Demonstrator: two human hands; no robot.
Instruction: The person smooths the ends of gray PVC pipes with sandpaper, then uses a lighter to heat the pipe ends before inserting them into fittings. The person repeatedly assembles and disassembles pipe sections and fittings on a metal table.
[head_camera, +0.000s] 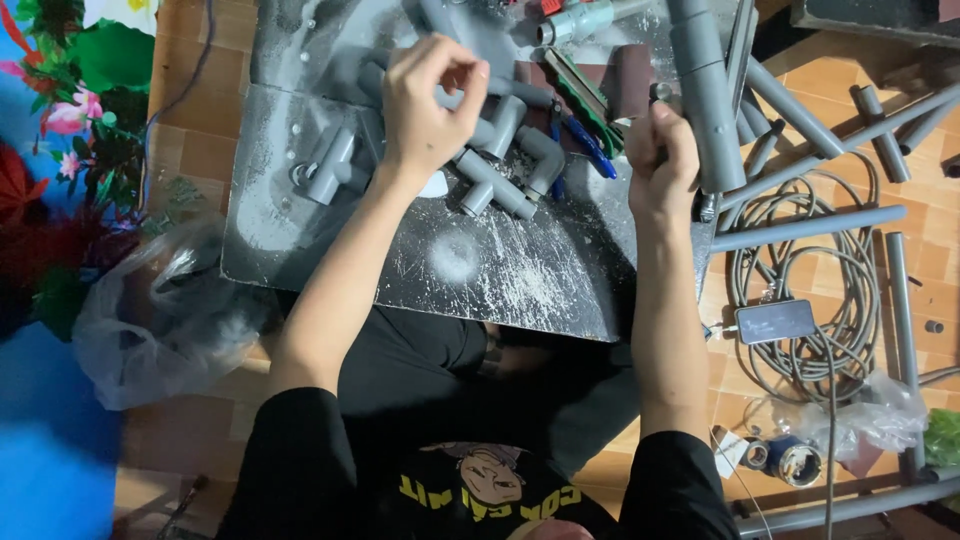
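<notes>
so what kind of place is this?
Probably a home floor used as a makeshift plumbing workspace, not a shop. Terracotta floor tiles, a dusty grey work board holding grey pipe fittings, and loose grey pipes beside a coiled cable.

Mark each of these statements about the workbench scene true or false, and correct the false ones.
1. The right hand grips a thick grey pipe. True.
2. The left hand lies flat on the floor tiles. False: it is raised over the grey pipe fittings on the dusty board.
3. A coiled grey cable lies on the floor to the person's right. True.
4. A phone rests on the board between the hands. False: it lies on the floor, on the coiled cable.
5. A clear plastic bag sits left of the board. True.
</notes>
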